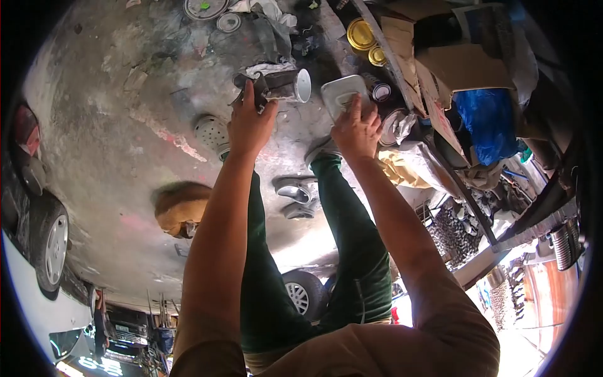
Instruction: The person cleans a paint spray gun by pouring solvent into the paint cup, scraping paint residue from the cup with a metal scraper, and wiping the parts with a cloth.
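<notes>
Brown shirt (377, 349) foremost, left hand (251, 127) grips dark material (260, 96) (shape unclear), right hand (356, 133) holds a pale lid (333, 92).

Dark crumpled piece (256, 88): partly hidden by the left hand (250, 125); its material cannot be told.
Pale grey rounded-square piece (331, 94): near side covered by the right hand (357, 133).
Curled brown-furred animal (179, 210): right side lost behind the left forearm (217, 251).
Silver-spoked black wheel (301, 298): partly blocked by green trousers (355, 251).
White car (34, 301): cut off at left.
Round metal lid (207, 12): cut off at the far edge.
Glowing sign (100, 366): lettering unreadable.
</notes>
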Demonstrator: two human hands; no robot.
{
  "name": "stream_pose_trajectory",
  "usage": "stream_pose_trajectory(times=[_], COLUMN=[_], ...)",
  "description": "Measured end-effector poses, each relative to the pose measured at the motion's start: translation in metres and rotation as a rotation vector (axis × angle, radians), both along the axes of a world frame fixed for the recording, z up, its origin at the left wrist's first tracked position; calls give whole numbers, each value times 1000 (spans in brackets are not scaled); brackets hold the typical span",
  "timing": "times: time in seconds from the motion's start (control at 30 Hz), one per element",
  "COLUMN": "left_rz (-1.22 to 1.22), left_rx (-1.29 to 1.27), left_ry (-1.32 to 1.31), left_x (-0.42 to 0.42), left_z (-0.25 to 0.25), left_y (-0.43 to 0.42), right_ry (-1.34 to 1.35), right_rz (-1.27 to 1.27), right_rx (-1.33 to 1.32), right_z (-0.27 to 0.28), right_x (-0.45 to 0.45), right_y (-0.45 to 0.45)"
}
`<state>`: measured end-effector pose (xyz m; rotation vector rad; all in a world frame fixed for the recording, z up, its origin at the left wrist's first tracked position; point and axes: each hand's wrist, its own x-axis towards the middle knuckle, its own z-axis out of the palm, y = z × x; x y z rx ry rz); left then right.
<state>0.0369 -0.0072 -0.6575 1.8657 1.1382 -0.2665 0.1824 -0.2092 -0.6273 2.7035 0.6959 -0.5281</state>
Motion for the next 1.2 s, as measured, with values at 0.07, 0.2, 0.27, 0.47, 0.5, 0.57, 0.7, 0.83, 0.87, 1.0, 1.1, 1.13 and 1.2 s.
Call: stream_pose_trajectory(times=[0.07, 0.2, 0.27, 0.47, 0.5, 0.57, 0.7, 0.83, 0.87, 1.0, 1.1, 1.13, 1.2], left_rz=[-124, -78, -84, -71, -62, -49, -82, -56, -62, -71, -86, -85, -73], left_rx=[106, 26, 38, 3, 4, -1, -58, -62, -40, -59, -43, -49, -65], left_ry=[50, 237, 234, 375, 371, 365, 430, 391, 380, 356, 370, 365, 344], left_x=[-11, -11, -27, -60, -63, -70, -66, -76, -82, -92, -84, -81, -74], left_z=[-25, -4, -16, -37, -40, -46, -43, -55, -63, -75, -63, -59, -52], left_y=[9, 34, 42, 58, 60, 59, 63, 62, 61, 62, 61, 60, 58], right_ry=[51, 56, 58, 12, 8, 22, 17, -3, -2, 18, 24, 19, 9], right_rz=[130, 360, 421, 623, 645, 665, 672, 694, 699, 721, 723, 717, 703], right_rx=[-19, -140, -101, -125, -96, -92, -108, -88, -75, -90, -85, -80, -71], right_z=[15, 11, 5, -22, -25, -25, -27, -32, -34, -32, -29, -27, -20], right_x=[-13, -28, -34, -58, -62, -66, -71, -73, -75, -76, -73, -71, -66], right_y=[20, 54, 71, 111, 113, 115, 116, 118, 117, 117, 114, 111, 105])
